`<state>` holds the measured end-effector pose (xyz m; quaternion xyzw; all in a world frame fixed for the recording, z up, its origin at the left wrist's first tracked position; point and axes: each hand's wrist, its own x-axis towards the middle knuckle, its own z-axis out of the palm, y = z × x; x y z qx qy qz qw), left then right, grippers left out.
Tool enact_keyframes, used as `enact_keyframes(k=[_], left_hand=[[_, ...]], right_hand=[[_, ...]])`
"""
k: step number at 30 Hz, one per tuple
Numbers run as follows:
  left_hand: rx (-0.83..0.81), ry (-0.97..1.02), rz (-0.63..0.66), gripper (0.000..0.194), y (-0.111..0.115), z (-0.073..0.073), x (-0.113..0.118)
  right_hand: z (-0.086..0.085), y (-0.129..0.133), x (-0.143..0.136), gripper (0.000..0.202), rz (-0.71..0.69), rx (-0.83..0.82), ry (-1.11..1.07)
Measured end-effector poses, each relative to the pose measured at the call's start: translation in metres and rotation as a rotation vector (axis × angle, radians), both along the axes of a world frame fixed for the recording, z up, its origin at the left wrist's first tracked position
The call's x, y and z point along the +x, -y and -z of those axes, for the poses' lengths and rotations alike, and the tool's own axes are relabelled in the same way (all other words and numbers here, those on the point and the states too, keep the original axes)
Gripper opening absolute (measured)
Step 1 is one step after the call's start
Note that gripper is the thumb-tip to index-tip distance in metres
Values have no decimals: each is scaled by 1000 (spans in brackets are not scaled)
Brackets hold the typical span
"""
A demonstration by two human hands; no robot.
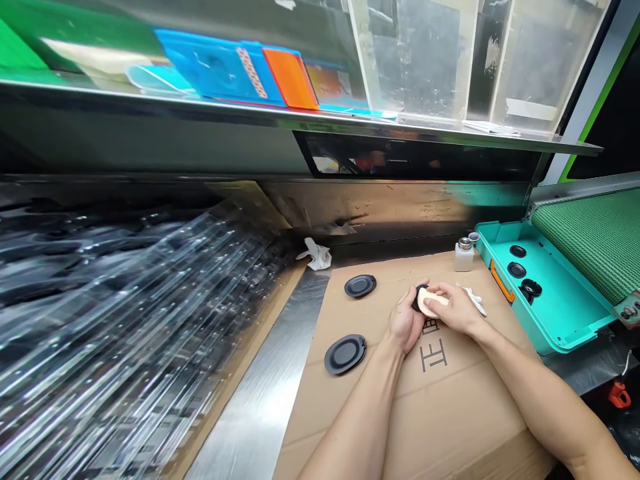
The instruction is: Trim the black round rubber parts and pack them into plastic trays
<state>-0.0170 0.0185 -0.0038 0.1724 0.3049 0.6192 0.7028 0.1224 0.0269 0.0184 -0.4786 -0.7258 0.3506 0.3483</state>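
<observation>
My left hand is closed around a small black round part, mostly covered by my fingers. Pressed against that part is a cream-coloured flat pad, pinched in my right hand. Both hands meet above a cardboard sheet. Two black round lids lie on the cardboard left of my hands: a farther lid and a nearer lid. Beyond my right hand stands a small white bottle with a metal top. A white crumpled cloth or glove lies partly behind my right hand.
A teal tray with several black round parts sits at right, beside a green conveyor belt. Stacked clear plastic trays fill the left. A white tissue lies at the back. Overhead runs a shelf edge.
</observation>
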Motion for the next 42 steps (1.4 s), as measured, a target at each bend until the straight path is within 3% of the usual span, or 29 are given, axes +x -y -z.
enact_keyframes(k=[4,8,11,15,19,23,26,30,34,38,42], left_hand=[[-40,-3,26,35,1,2,-1],[-17,33,-14,32,-1,7,0],[-40,84,-19,31,-3,9,0],[-70,70,-42,38,-3,6,0],[-107,71,-26,39,-2,2,1],[-106,68,-42,39,-2,2,1],[-122,81,-1,42,-1,1,2],[-105,65,-26,42,2,-2,4],[-108,102,3,41,4,-5,4],[-114,58,-112,38,0,-6,-2],[-89,-18,-313,39,-4,-10,-14]], right_hand=[[0,-6,9,22,-146,-97,23],[0,-5,10,27,52,86,192],[0,0,-4,33,94,235,409],[-2,2,-17,36,215,216,629],[-1,3,-16,35,141,230,659],[-3,7,-16,34,225,164,659],[-3,11,-20,37,125,172,648],[0,17,-29,40,242,106,648],[3,16,-33,44,182,124,660],[-1,8,-23,39,339,92,640],[-7,11,-9,35,252,173,638]])
